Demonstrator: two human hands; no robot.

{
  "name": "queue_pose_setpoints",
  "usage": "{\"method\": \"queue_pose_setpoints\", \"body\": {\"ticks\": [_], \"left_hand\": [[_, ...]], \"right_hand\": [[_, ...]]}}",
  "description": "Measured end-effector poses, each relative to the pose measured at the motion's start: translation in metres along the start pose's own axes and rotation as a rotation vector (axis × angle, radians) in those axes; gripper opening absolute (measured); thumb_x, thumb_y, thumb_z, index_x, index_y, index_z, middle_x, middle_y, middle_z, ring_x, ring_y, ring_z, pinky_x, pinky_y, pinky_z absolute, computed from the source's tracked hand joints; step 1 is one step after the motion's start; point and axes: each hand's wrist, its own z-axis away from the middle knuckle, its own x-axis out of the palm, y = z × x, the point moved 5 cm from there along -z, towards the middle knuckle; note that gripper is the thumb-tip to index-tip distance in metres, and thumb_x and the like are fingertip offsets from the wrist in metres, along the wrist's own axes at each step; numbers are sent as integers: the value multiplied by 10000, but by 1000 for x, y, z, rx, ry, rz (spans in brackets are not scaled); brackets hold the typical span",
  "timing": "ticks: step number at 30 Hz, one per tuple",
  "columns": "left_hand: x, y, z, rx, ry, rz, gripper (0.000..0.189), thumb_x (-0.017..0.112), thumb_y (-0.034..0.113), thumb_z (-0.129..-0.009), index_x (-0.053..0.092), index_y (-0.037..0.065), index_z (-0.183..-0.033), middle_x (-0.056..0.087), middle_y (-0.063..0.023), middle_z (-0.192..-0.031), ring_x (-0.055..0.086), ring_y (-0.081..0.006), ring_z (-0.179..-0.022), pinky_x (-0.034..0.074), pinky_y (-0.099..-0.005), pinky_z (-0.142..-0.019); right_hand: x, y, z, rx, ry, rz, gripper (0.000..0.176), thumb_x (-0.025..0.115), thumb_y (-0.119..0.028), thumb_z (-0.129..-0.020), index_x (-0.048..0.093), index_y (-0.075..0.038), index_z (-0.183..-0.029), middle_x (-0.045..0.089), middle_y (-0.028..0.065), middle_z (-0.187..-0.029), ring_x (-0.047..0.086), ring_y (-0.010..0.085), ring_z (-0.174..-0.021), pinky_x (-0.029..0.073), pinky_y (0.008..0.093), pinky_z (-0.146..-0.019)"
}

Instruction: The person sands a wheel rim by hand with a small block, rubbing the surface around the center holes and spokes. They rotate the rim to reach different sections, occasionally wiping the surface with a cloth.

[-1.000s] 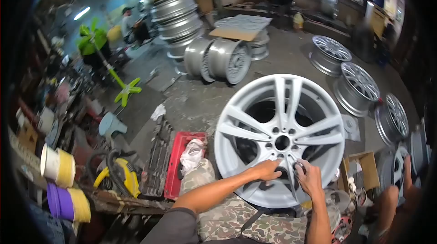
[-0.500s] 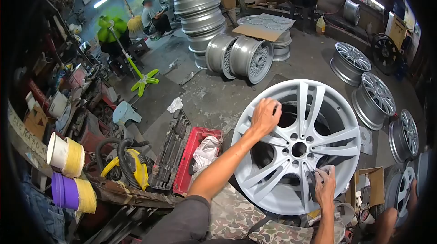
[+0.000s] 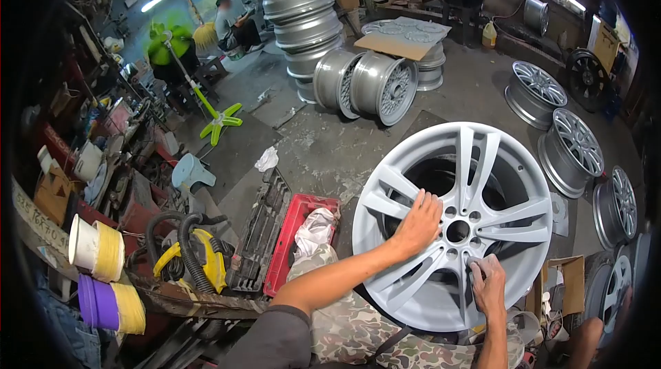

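A large pale grey wheel rim (image 3: 507,215) lies face up in front of me, with paired spokes around a round centre hole. My left hand (image 3: 419,224) rests on the spokes left of the hub, its fingers extended and holding nothing. Low on the rim, my right hand (image 3: 488,281) is bent over the lower spokes, fingers curled together. Whatever it may hold is too small or hidden to make out. Camouflage cloth (image 3: 344,321) covers my lap below the rim.
Silver rims (image 3: 303,25) stand stacked at the back, and more rims (image 3: 577,145) line the right. A red toolbox (image 3: 284,248), a yellow vacuum (image 3: 210,259) and a green fan (image 3: 169,42) are on the left. A person (image 3: 234,25) sits far back; another person's arm (image 3: 585,341) shows lower right.
My left hand has moved from the rim's upper left down toward the hub, its fingers now laid out flatter. My right hand has shifted slightly, still by the lower spokes.
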Motion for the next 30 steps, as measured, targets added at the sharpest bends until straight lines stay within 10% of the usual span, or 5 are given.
{"method": "queue_pose_setpoints", "body": {"ticks": [15,21,25,30], "left_hand": [[-35,-87,-5,-422,218,210,281,726,288,-906,776,37,-1021,683,-126,-1115,584,-312,-1188,284,-642,-1166],[-67,-115,-3,-498,446,93,213,755,235,-859,711,33,-913,659,-126,-1037,588,-352,-1015,468,-478,-922],[-42,-157,1,-538,526,247,409,700,327,-944,649,52,-1243,603,-199,-1195,567,-393,-1130,470,-489,-968],[-23,-165,-2,-783,178,512,737,467,651,-1003,734,-32,-1071,698,-341,-1054,644,-534,-1056,496,-580,-909]], "right_hand": [[-3,1,11,-63,-17,25,144,688,-90,-924,772,-4,-1003,596,200,-845,633,391,-795,498,452,-727],[-5,9,18,-51,-10,7,163,668,-124,-958,765,-7,-1017,603,211,-833,620,389,-808,492,437,-740],[-7,15,24,-10,0,-25,189,687,-128,-959,767,-18,-1090,586,207,-799,588,366,-744,469,419,-693],[1,16,18,-63,-23,5,193,689,-91,-950,772,-22,-1110,558,170,-804,588,310,-744,470,404,-692]]}}
